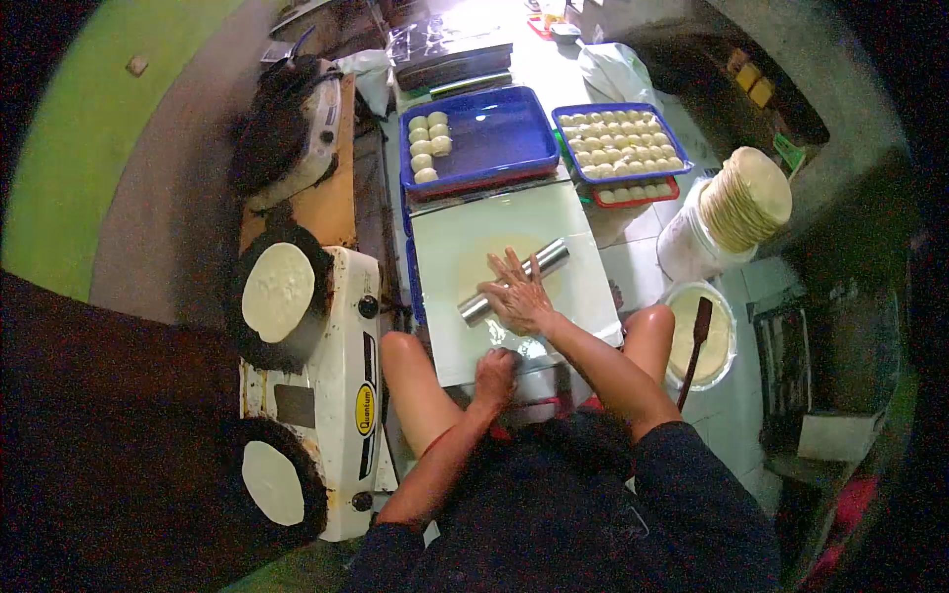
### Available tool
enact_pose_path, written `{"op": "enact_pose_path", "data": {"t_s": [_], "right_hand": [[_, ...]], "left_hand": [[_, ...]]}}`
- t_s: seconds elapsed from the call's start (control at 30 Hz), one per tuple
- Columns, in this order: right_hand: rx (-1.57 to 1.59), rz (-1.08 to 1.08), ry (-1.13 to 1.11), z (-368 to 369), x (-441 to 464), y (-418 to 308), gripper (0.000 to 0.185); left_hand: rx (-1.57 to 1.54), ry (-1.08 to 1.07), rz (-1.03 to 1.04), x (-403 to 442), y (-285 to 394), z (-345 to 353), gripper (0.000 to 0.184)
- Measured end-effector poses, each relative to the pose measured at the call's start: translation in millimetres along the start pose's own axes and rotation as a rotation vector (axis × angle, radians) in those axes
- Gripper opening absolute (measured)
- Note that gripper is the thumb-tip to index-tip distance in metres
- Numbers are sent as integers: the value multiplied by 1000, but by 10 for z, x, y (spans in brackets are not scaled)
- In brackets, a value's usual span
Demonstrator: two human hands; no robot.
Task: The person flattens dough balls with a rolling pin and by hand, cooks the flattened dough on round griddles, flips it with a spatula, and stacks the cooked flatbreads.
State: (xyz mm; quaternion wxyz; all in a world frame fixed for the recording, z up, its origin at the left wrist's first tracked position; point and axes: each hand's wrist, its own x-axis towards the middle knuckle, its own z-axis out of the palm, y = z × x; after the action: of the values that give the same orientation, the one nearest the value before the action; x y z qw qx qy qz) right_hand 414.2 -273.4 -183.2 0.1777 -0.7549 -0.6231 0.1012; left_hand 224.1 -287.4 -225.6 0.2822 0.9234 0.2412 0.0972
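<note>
My right hand [518,298] lies palm down with spread fingers on a shiny metal rolling pin [551,257]. The pin lies slantwise across a thin, pale round of dough [484,259], which blends into the white board [445,336] and is partly hidden by the hand. At the board's near edge, my left hand [496,378] is closed; what its fingers hold, if anything, is hidden. Beyond the board stands a blue tray [504,128] with several dough balls [422,148] along its left side.
On my left, a two-burner stove [348,395] carries dark pans with flatbreads [280,294] [273,483]. At right are another blue tray [621,143] full of dough balls, stacked flatbreads [751,198] on a white bucket [687,242], and a tub of pale batter [714,341] with a brown paddle [700,326].
</note>
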Motion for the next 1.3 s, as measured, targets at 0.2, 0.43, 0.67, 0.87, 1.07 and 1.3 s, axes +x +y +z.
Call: {"op": "enact_pose_path", "data": {"t_s": [0.2,0.43,0.67,0.87,1.07,1.3], "right_hand": [[104,162,-68,-215,-125,112,38],[21,173,38,-22,106,273,70],[-162,-11,363,193,417,415,66],[-21,33,414,32,1095,573,66],[87,361,798,-1073,-546,1424,62],[39,1489,463,166,-3863,2134,110]], "left_hand": [[2,-37,11,65,85,-128,26],[-67,-70,-8,81,81,-151,26],[-128,-56,-9,91,89,-184,30],[135,122,118,734,-3,-286,45],[413,30,-131,2001,-186,23,80],[446,104,-166,1903,-237,12,86]]}}
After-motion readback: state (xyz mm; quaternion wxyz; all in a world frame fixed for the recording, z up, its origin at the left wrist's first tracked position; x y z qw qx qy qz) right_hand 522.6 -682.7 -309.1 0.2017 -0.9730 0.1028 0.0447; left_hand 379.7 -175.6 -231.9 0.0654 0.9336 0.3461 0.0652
